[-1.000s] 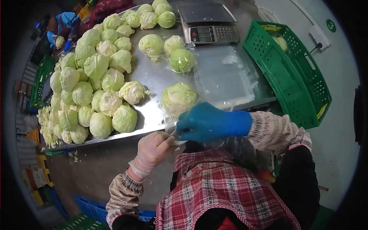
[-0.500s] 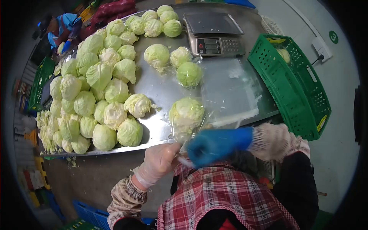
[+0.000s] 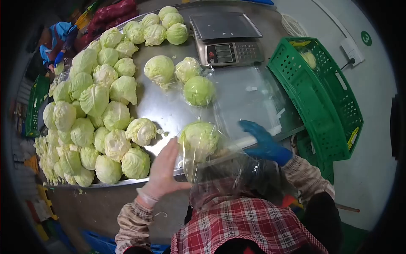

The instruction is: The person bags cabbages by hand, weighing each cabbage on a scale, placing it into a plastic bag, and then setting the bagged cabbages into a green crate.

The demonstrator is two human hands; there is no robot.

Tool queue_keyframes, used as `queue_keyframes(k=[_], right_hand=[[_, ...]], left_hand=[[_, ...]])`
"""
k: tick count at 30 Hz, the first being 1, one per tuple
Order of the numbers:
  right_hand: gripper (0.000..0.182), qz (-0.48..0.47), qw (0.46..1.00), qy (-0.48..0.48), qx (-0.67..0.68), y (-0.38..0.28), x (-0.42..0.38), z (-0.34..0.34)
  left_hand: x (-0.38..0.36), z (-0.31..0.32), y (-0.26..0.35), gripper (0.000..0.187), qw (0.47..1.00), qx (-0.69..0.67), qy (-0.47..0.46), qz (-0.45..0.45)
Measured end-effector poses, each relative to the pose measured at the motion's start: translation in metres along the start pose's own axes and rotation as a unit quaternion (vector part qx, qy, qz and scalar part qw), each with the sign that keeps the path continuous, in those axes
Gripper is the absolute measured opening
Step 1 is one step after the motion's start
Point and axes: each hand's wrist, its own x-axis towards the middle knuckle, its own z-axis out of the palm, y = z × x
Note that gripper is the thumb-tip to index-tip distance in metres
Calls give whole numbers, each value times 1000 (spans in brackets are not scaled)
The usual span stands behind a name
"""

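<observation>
A cabbage sits at the table's front edge inside a clear plastic bag, whose loose end spreads toward my apron. My left hand, in a thin clear glove, is beside the bag's left side with its fingers stretched and thumb apart. On the other side, my blue-gloved right hand has its fingers extended near the front of a stack of flat clear bags. Whether either hand touches the bag film is hard to tell. Farther back lie a bare cabbage and two cabbages in clear film.
A large heap of cabbages covers the table's left side. A digital scale stands at the back, and a green crate is on the right. At the far left a person in blue sleeves handles a cabbage.
My hands have separated from the bag's gathered end: the right moved up and right, and the left opened. The bag's end now hangs spread out.
</observation>
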Motion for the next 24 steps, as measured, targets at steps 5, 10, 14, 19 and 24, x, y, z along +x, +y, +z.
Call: queue_keyframes(k=[5, 10, 14, 19, 24], right_hand=[[18, -32, 965, -118, 233, 23, 21, 49], [14, 295, 785, -113, 532, 46, 17, 56], [16, 305, 809, -61, 499, 45, 19, 40], [14, 264, 830, -124, 475, 41, 32, 47], [23, 294, 785, -155, 523, 46, 34, 57]], left_hand=[[-13, 60, -13, 53, 976, -75, 119, 166], [-4, 69, -16, 42, 562, -624, 361, -406], [6, 55, -16, 46, 590, -581, 409, -384], [16, 35, -22, 51, 814, -501, 236, -175], [34, 38, -12, 60, 620, -609, 366, -333]])
